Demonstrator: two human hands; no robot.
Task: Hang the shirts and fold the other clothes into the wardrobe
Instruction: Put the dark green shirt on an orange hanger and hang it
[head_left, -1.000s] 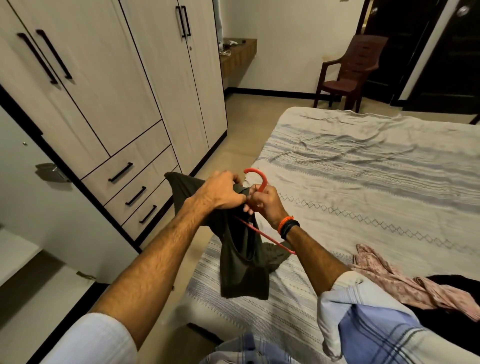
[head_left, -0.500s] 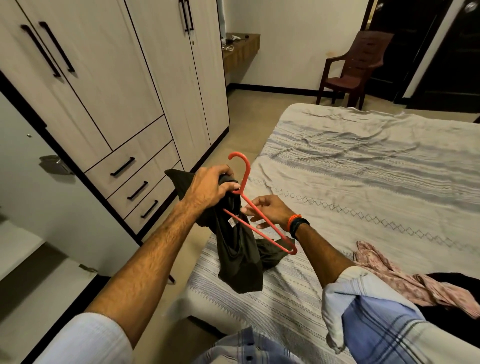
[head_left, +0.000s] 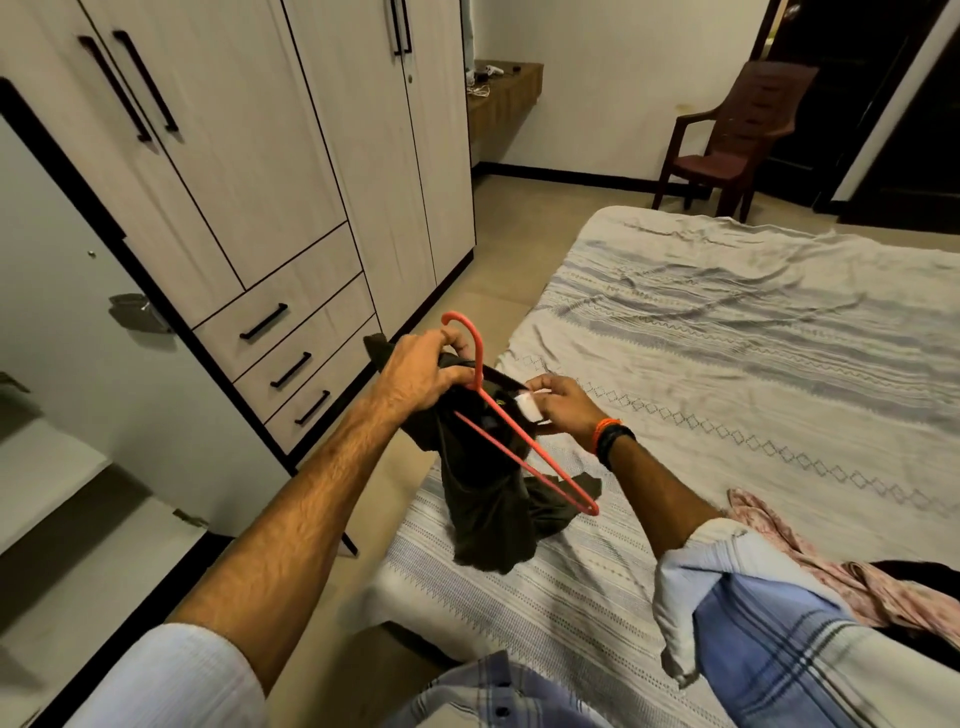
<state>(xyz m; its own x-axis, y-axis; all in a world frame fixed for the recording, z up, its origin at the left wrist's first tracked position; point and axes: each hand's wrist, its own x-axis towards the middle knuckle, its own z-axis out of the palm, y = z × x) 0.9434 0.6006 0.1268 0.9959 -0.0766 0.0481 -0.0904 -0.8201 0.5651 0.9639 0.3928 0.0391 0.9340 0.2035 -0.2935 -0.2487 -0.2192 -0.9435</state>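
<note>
A dark olive shirt (head_left: 488, 499) hangs in the air over the bed's near left corner, partly threaded on an orange hanger (head_left: 524, 441). My left hand (head_left: 421, 374) grips the shirt's bunched top together with the hanger's neck, just below the hook. To its right, my right hand (head_left: 558, 405) pinches the shirt's collar edge, where a white label shows. The hanger's right arm sticks out bare, down to the right. The wardrobe (head_left: 249, 171) stands to the left, its near door (head_left: 67, 322) swung open.
A pink garment (head_left: 810, 566) and a dark one (head_left: 919, 571) lie on the bed (head_left: 753, 332) at the right. White wardrobe shelves (head_left: 47, 467) show at lower left. A brown plastic chair (head_left: 737, 130) stands at the back by a dark doorway. Floor runs between bed and wardrobe.
The hanger has tipped upright, with its hook now above my left hand. My right hand has let go of the hanger and taken hold of the shirt's collar.
</note>
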